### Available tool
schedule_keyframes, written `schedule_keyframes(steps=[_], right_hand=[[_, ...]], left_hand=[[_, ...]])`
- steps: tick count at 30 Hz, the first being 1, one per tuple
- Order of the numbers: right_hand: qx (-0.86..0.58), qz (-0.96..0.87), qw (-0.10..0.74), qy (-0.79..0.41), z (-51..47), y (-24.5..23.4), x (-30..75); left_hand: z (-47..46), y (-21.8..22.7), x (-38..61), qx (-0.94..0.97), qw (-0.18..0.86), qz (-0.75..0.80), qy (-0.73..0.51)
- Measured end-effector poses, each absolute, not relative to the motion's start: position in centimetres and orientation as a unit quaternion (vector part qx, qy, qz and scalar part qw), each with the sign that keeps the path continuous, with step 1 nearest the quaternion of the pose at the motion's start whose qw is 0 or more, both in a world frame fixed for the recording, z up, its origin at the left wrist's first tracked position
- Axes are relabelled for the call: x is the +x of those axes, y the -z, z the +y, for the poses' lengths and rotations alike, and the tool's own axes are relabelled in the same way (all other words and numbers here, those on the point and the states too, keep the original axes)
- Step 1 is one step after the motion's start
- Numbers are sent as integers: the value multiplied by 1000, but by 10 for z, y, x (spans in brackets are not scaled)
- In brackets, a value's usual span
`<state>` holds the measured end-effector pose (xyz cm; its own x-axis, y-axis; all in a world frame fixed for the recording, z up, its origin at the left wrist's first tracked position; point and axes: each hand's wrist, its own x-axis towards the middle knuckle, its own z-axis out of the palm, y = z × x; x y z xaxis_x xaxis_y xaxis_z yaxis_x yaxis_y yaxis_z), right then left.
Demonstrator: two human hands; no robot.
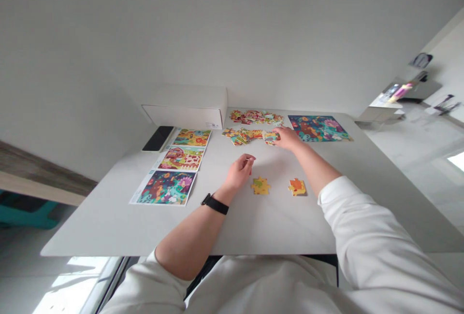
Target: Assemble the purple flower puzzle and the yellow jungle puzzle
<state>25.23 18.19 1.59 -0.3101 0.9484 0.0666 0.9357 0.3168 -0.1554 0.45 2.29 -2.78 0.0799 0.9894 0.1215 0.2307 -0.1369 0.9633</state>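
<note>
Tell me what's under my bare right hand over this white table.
Flat, multicoloured jigsaw pieces show at the fingertips of your bare right hand. Whatever lies directly beneath its fingers and palm is covered, so I can't tell.

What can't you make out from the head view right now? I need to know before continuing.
All in the head view:
- Left hand: curled fingers hide whether it holds anything.
- Right hand: partly hides its contact with the nearer puzzle pile.
- Farther puzzle pile: overlapping pieces hide one another.
- White box: label print too small to read.
- Pink item at right: too blurred to identify.
</note>
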Motion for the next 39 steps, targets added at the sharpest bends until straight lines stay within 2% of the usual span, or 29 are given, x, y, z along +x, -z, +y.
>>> schedule_keyframes(steps=[6,11,17,28,35,39], right_hand=[[-556,-819,116,-81,183,-8,222],[-576,-804,112,-99,192,-10,233],[-605,-782,62,-134,207,-16,264],[-636,-744,94,-179,219,-11,273],[-631,-722,177,-222,226,-12,279],[-612,-678,290,-286,227,-13,284]], left_hand=[[24,29,3,608,416,503,-451],[25,32,3,605,420,506,-450],[25,34,3,605,423,508,-444],[25,32,3,602,431,510,-437],[23,30,4,602,434,512,-432],[23,31,4,602,434,509,-436]])
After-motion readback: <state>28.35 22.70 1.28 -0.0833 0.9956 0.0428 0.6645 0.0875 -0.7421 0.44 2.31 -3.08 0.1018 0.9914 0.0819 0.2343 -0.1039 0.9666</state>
